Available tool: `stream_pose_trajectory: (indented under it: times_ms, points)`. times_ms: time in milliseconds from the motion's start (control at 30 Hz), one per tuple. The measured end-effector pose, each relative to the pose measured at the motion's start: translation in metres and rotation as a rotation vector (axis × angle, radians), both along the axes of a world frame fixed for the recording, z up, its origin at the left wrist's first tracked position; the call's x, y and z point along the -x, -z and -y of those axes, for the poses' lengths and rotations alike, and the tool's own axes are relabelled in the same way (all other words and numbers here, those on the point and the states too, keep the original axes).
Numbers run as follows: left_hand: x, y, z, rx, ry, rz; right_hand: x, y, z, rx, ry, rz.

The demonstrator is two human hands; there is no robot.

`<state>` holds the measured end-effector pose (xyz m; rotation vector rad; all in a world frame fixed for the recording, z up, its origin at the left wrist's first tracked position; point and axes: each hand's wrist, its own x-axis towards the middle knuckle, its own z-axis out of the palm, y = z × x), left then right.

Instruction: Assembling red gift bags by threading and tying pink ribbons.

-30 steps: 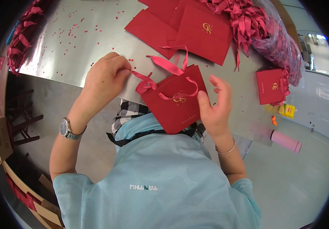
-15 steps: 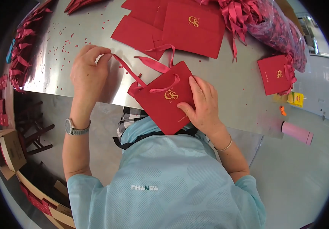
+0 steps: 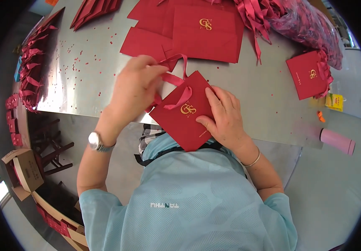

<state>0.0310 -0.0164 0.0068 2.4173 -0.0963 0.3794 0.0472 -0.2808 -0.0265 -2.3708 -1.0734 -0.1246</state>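
Hands rn: L hand [image 3: 135, 90] half-curled, fingers bent right at the pink ribbon [image 3: 173, 79], too blurry tbh to tell if it's pinching or just touching. R hand [image 3: 225, 115] def gripping the red bag [image 3: 176, 126], thumb on the front, fingers along the R edge. Bag's tilted, ribbon end aimed upper L, one corner down at the waist; looks squarish + part covered, so can't call a long axis. It's btwn both hands, over the bench [image 3: 258, 98] edge.
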Motion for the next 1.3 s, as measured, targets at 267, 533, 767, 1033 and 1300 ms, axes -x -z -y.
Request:
stream_pose_trajectory:
  times_ms: [267,533,767,1033,1300]
  points:
    - [-0.021,0.011,-0.004,-0.166,0.129,-0.007,0.004,0.006,0.006,-0.23,-0.021,-0.002]
    - [-0.031,0.021,-0.005,-0.316,-0.058,0.018,0.001,0.002,0.005,-0.141,-0.098,0.028]
    - [-0.001,-0.017,0.014,-0.202,-0.156,0.16,0.0,0.0,0.007,-0.139,-0.073,-0.019]
    - [0.054,0.004,0.048,0.037,-0.106,-0.14,0.002,-0.002,0.004,-0.143,-0.069,0.001]
    - [0.059,0.001,0.056,-0.19,-0.236,-0.089,0.003,0.001,0.006,-0.134,-0.07,0.015]
